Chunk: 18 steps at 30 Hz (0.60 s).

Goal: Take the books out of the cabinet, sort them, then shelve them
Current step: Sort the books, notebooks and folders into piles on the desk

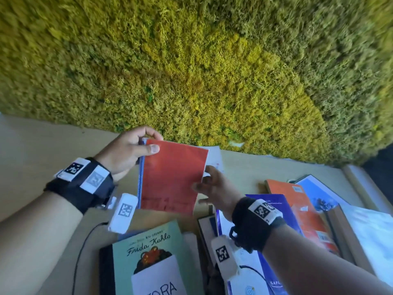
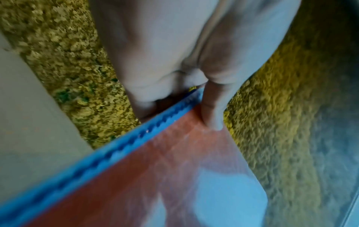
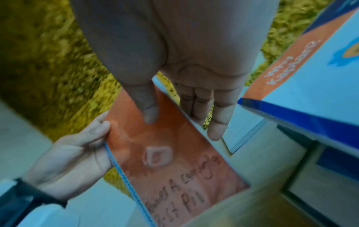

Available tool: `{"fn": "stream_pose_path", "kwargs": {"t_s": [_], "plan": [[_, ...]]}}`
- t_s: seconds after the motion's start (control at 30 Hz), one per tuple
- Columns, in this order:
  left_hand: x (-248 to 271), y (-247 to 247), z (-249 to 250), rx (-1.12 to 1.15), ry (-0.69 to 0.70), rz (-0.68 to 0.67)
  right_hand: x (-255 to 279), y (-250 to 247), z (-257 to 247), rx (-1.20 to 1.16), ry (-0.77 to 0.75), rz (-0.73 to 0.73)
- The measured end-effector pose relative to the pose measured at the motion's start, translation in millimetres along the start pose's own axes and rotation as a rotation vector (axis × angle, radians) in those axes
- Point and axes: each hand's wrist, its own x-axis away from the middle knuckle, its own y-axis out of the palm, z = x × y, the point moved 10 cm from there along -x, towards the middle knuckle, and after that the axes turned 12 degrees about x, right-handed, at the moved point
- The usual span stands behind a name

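Red book (image 1: 172, 177), blue comb spine, held up, other books (image 1: 297, 201) flat

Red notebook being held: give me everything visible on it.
The red notebook is thin, with a plastic-looking cover, blue comb binding down its left edge and handwriting near the bottom. It is closed and held above the desk, cover towards the person. The left hand pinches its top binding corner; the right hand pinches its right edge.
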Motion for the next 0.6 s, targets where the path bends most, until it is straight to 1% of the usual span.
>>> {"fn": "stream_pose_path", "kwargs": {"t_s": [0.07,0.13,0.2,0.27,0.3,0.37,0.43,0.53,0.57,0.6], "plan": [[-11.3,0.4,13.4,0.188,0.037,0.037,-3.1,-12.8,-9.5,-0.068,-0.001,0.040],[-18.3,1.0,5.1,0.255,0.006,0.063,-8.2,-26.2,-17.2,-0.163,0.008,0.061],[-20.6,2.6,-29.6,0.202,-0.126,0.053,-14.0,-40.8,-24.1,-0.202,0.015,0.071],[-17.4,11.4,-67.7,0.127,-0.280,-0.007,-23.9,-58.8,-24.4,-0.228,0.033,0.118],[-20.6,12.4,-82.0,0.110,-0.318,0.001,-30.2,-68.0,-20.7,-0.257,0.054,0.151],[-33.4,11.8,-102.4,0.132,-0.359,0.092,-43.0,-82.3,-11.2,-0.354,0.100,0.184],[-49.0,21.2,-112.9,0.172,-0.382,0.168,-50.7,-88.2,-0.2,-0.419,0.154,0.165],[-76.1,34.4,-134.7,0.182,-0.420,0.266,-48.5,-99.3,25.7,-0.356,0.268,0.150],[-84.5,38.0,-143.0,0.117,-0.419,0.289,-44.8,-105.7,33.8,-0.328,0.291,0.158],[-92.7,37.5,-149.4,-0.061,-0.405,0.297,-39.6,-113.9,41.0,-0.315,0.304,0.170]]}}
